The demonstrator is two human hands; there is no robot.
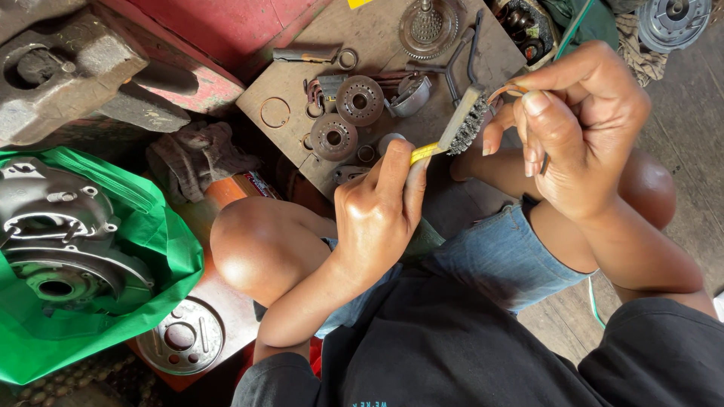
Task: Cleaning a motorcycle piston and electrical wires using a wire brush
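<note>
Yellow-handled wire brush (457, 133) (bristles dark, grimy) touches a thin ring (507, 90).

Left hand (381, 207) fisted near centre, thumb along top; right hand (577, 132) raised at right, fingers (537, 113) pinched, both forearms bent inward.

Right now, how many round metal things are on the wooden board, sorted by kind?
Thick rusty hubs with a center hole: 2
Thin wire rings: 2
Big toothed gear disc: 1
Total: 5
</note>
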